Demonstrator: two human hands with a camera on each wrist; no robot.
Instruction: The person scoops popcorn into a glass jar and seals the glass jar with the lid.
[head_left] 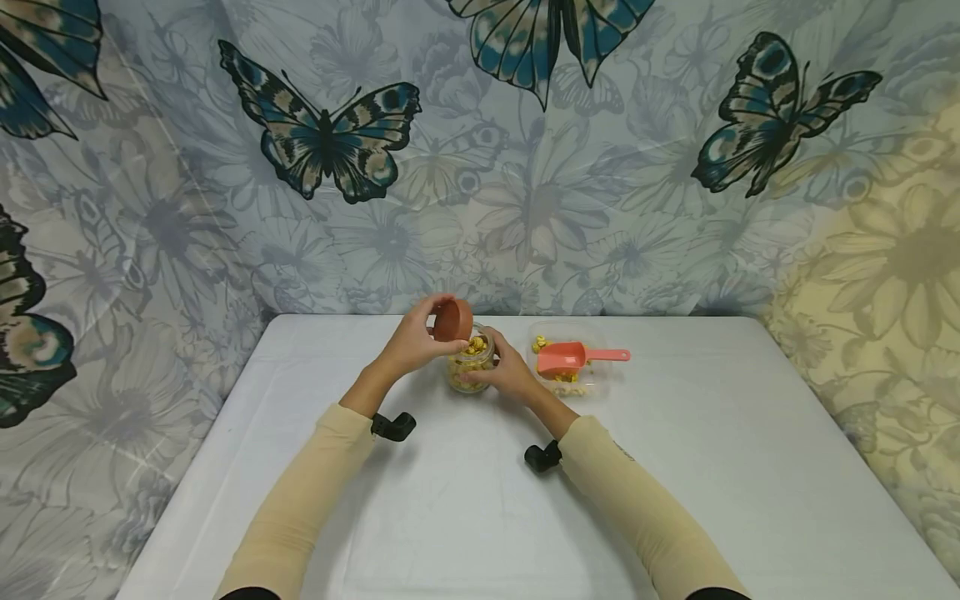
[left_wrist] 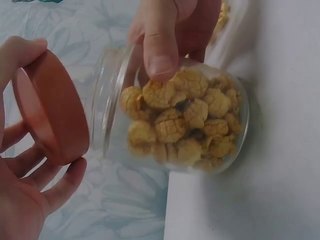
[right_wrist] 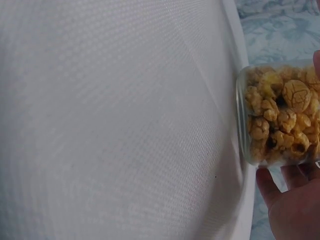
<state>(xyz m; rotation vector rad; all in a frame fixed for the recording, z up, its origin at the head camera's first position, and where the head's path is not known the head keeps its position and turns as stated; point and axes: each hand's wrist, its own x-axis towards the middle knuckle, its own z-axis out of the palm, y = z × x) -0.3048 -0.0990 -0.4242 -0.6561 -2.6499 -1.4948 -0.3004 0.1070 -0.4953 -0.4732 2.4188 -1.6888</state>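
A clear glass jar (head_left: 463, 382) of caramel-coloured popcorn (left_wrist: 186, 117) stands upright on the white table, its mouth uncovered. My right hand (head_left: 513, 372) grips the jar from the right side, thumb and fingers around the glass. The left hand (head_left: 408, 342) pinches a reddish-brown round lid (head_left: 454, 320) by its rim, tilted on edge just above and left of the jar's mouth. A gap shows between lid (left_wrist: 59, 107) and jar in the left wrist view. In the right wrist view, the fingers (right_wrist: 270, 185) lie against the jar's side.
Right of the jar sits a clear plastic tray (head_left: 597, 385) with some popcorn in it. A coral-red scoop (head_left: 564, 358) lies across it, handle pointing right. The white-covered table (head_left: 465, 500) ends at a butterfly-printed cloth (head_left: 540, 208) behind.
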